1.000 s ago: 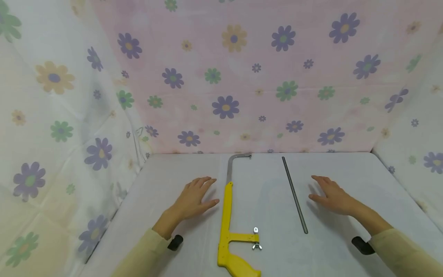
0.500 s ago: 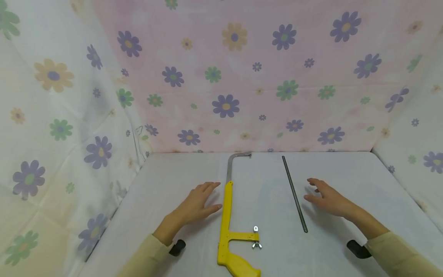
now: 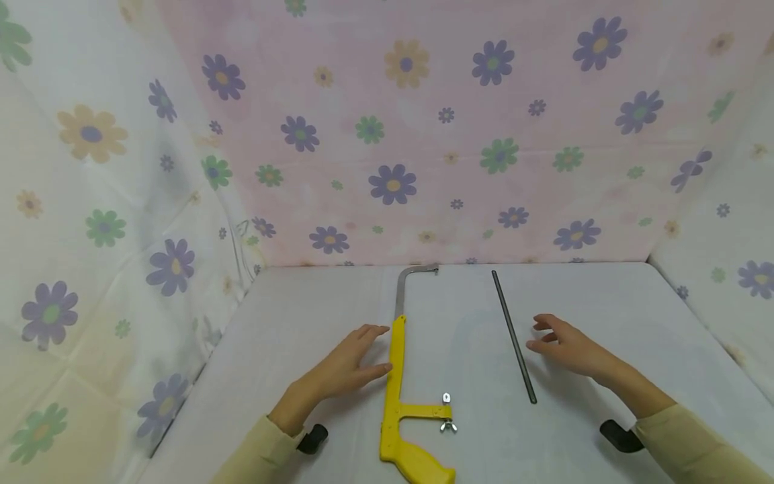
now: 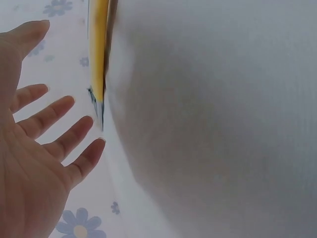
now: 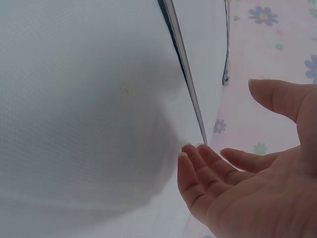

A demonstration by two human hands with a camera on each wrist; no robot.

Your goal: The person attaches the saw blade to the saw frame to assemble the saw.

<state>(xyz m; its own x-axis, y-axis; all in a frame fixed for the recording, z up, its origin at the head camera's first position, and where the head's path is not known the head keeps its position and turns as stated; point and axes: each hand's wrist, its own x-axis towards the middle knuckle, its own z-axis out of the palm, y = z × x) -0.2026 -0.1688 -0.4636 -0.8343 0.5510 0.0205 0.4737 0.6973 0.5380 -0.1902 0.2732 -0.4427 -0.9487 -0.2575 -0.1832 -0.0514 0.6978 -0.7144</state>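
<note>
A yellow hacksaw frame [image 3: 394, 376] with a bent grey metal front end lies on the white table, its handle toward me. No blade spans it; a wing nut [image 3: 448, 426] sits on its side arm. My left hand [image 3: 341, 366] hovers just left of the frame, fingers spread, the thumb tip close to the yellow bar. In the left wrist view the palm holds nothing. To the right lies a thin dark metal strip [image 3: 514, 336], seen edge-on as a strip [image 5: 185, 64] in the right wrist view. My right hand [image 3: 574, 346] hovers right of it, fingers loosely bent, holding nothing.
The white-covered table [image 3: 290, 296] ends at a pink flowered cloth [image 3: 435, 148] hung behind it. A white flowered cloth [image 3: 109, 269] hangs at the left and another at the right. Each wrist wears a black camera band.
My left hand has moved a little right and nearer, toward the yellow frame. My right hand has drifted left toward the strip, its fingers bending more. The frame and strip stay put.
</note>
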